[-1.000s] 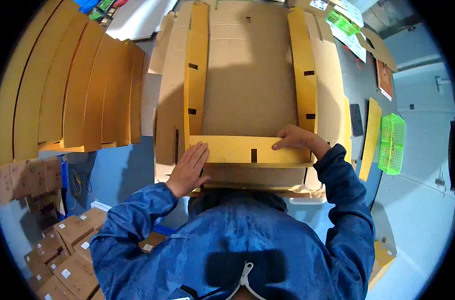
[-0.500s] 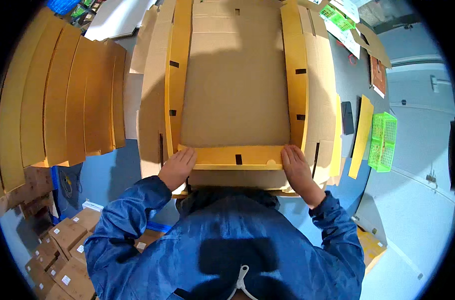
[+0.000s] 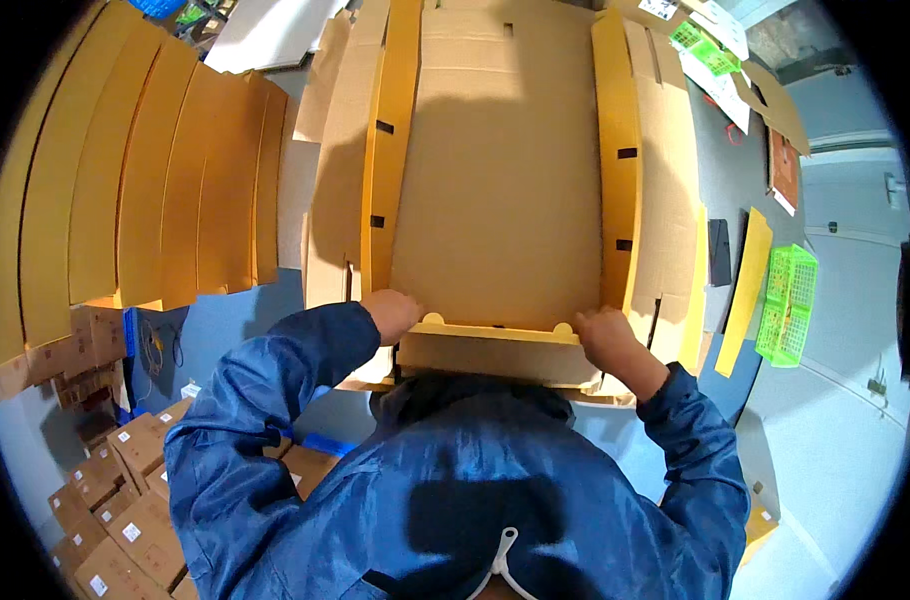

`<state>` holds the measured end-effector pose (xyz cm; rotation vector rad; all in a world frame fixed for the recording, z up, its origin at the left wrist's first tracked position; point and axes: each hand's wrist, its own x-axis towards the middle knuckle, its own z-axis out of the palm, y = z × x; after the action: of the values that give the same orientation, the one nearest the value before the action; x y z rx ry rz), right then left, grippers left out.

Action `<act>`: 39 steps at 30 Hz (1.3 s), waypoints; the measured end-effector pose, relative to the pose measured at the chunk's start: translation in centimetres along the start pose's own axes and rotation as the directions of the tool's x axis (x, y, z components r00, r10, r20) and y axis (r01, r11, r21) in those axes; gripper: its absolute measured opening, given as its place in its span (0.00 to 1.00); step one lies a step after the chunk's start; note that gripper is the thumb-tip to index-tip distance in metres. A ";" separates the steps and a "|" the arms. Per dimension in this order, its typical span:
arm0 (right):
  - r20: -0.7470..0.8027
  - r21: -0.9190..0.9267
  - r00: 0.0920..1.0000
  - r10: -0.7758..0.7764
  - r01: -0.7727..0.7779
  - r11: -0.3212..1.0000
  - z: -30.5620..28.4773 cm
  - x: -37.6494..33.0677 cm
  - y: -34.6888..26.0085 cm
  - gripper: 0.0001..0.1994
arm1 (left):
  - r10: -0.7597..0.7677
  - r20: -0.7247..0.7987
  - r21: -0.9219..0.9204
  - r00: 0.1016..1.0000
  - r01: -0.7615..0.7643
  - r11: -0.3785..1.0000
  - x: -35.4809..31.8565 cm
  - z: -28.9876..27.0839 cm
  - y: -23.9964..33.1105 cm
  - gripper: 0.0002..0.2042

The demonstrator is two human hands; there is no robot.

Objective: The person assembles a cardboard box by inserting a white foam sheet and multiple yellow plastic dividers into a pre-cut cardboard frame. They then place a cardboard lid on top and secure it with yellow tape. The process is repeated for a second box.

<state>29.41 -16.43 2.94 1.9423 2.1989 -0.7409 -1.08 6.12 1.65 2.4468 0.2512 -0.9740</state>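
A large flat cardboard box blank (image 3: 500, 190) is spread on the work surface ahead, its long side flaps (image 3: 618, 160) raised along both edges. To the left, a row of curved yellow-brown cardboard sheets (image 3: 145, 170) is stacked on edge. Small sealed cartons (image 3: 125, 510) are piled at the lower left, and a green plastic basket (image 3: 787, 303) is seen at the right, well apart from the blank, beside a loose yellow cardboard strip (image 3: 743, 290).

The near end flap (image 3: 495, 345) of the blank has been turned up since half a second ago: then it lay flat and yellow face up between the hands; now its top edge is presented, with rounded tabs at both corners. This is judged to mean the near wall of the box is being stood up.

The left hand (image 3: 390, 312) is closed around the flap's left corner, and the right hand (image 3: 607, 338) is curled on its right corner. Both have been drawn in from the flatter, pressing pose held before. Blue jacket sleeves (image 3: 275, 400) fill the lower part of the view.
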 end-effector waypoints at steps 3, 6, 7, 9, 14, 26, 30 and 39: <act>-0.001 0.011 1.000 0.019 -0.019 1.000 0.7 0.0 0.4 0.07 | 0.020 -0.029 0.010 0.999 -0.020 1.000 0.0 -0.2 0.0 0.14; -0.014 -0.017 1.000 -0.005 0.005 1.000 -0.4 0.1 -0.2 0.06 | -0.015 -0.033 0.024 0.999 0.015 1.000 -0.4 -0.4 0.1 0.14; -0.100 -0.007 0.994 -0.032 0.032 0.999 -0.2 0.0 -0.1 0.05 | -0.015 -0.096 -0.026 0.995 0.013 1.000 -0.5 -0.1 0.0 0.14; -0.189 -0.053 0.981 -0.042 0.033 0.998 0.3 0.0 -0.2 0.03 | -0.034 -0.134 -0.034 0.990 0.030 0.999 -0.5 0.9 0.2 0.14; -0.402 -0.032 0.910 -0.099 0.094 0.995 0.9 -0.7 8.9 0.05 | -0.016 -0.468 -0.175 0.883 -0.075 0.982 1.2 5.0 7.9 0.17; -0.188 -0.049 0.845 -0.500 0.501 0.864 -4.2 9.1 -10.6 0.29 | -0.337 -0.833 -0.433 0.440 -0.136 0.891 -11.6 1.3 5.5 0.15; 0.030 -0.038 0.882 -0.471 0.472 0.881 -0.2 7.3 -11.7 0.13 | -0.296 -0.916 -0.315 0.271 -0.027 0.949 -14.2 1.6 -1.2 0.14; -0.163 -0.292 0.947 -0.276 0.221 0.930 -0.1 -1.6 -0.8 0.07 | 0.283 -0.655 0.586 0.701 0.234 0.776 -9.6 -8.3 -9.3 0.30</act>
<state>28.92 -17.90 3.93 1.6882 2.5427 -0.2531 -6.25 18.47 9.92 3.3779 0.1425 0.0418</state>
